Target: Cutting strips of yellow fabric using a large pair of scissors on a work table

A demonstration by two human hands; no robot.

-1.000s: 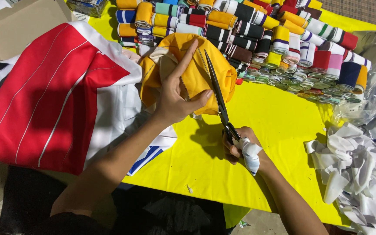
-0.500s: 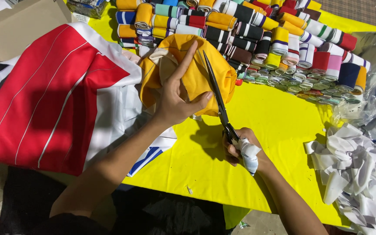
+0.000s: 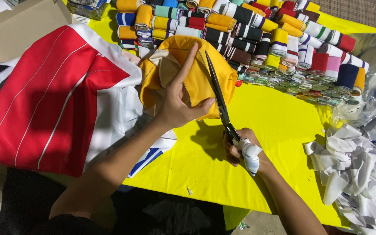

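Both hands have barely shifted over the last second; the left hand [image 3: 177,102] still spreads flat on the yellow fabric [image 3: 188,72] on the worktop [image 3: 275,126]; the right hand [image 3: 240,148] grips the scissors [image 3: 220,102], whose blades look slightly further along the cloth's edge; cutting appears under way.

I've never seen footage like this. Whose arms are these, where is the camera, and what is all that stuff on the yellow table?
The camera sits on a person's head and looks down, so both arms are that person's own. The left hand presses on a piece of yellow fabric. The right hand, with white cloth wrapped around part of it, grips long scissors whose blades lie along the fabric. On the yellow table lie a red and white garment, rows of striped fabric rolls, a heap of white scraps and a cardboard box.
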